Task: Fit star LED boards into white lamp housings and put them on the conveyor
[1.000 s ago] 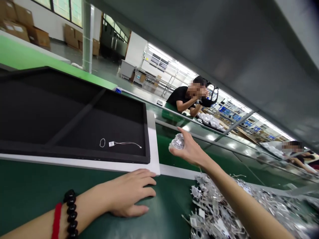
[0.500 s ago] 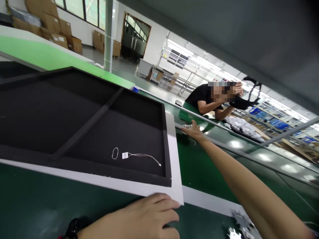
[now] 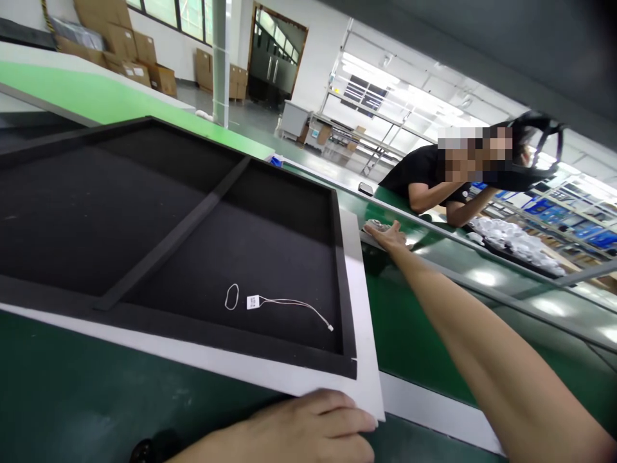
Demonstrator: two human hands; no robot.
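The grip of the right hand (image 3: 393, 239) is closed around a small clear and silvery bundle (image 3: 378, 224), partly hidden by the fingers; the bundle is at the far side of the green belt (image 3: 409, 321), beside the metal rail there, and whether it touches the rail I cannot tell. The arm reaches across the belt from the lower right. The left hand (image 3: 318, 427) has a loose, empty-looking grip, its fingers laid along the near corner of a white board (image 3: 369, 360), with the picture's bottom edge cutting part of it off; a dark bead bracelet (image 3: 141, 452) shows at its wrist. On the board lies a black tray (image 3: 348, 308) with a slanting divider. In its right-hand compartment, a thin pale loop (image 3: 232, 297) lies just beside a white tag with a thin cable (image 3: 253, 302). The dark green tabletop (image 3: 96, 373) spreads along the near side. Beyond the belt, a person in a black shirt (image 3: 424, 167) leans on their elbows near a heap of white pieces (image 3: 515, 241). Cardboard boxes (image 3: 123, 42) stand farther back.
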